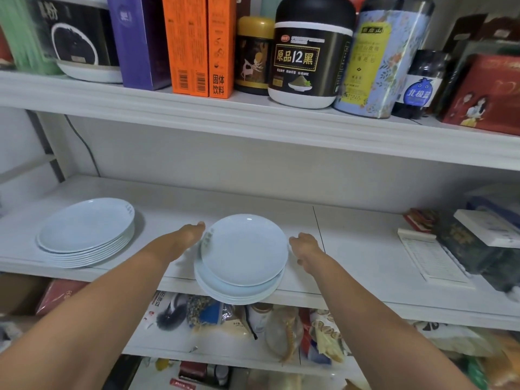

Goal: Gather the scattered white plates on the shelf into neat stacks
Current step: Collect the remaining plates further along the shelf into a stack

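Centre frame, the small plate stack (243, 260) overhangs the shelf (351, 249) edge, left hand (191, 233) and right hand (305, 244) gripping its opposite rims. At middle left sits the taller plate stack (85, 232), untouched.

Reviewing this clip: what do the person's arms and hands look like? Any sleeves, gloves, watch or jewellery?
Both forearms are bare as far as the frame shows; no sleeve edge is visible. The left hand and the right hand wear no gloves. No watch, bracelet or wrist strap shows on either arm. No ring can be seen, though the fingers are small and partly hidden in this view, so that is not certain.
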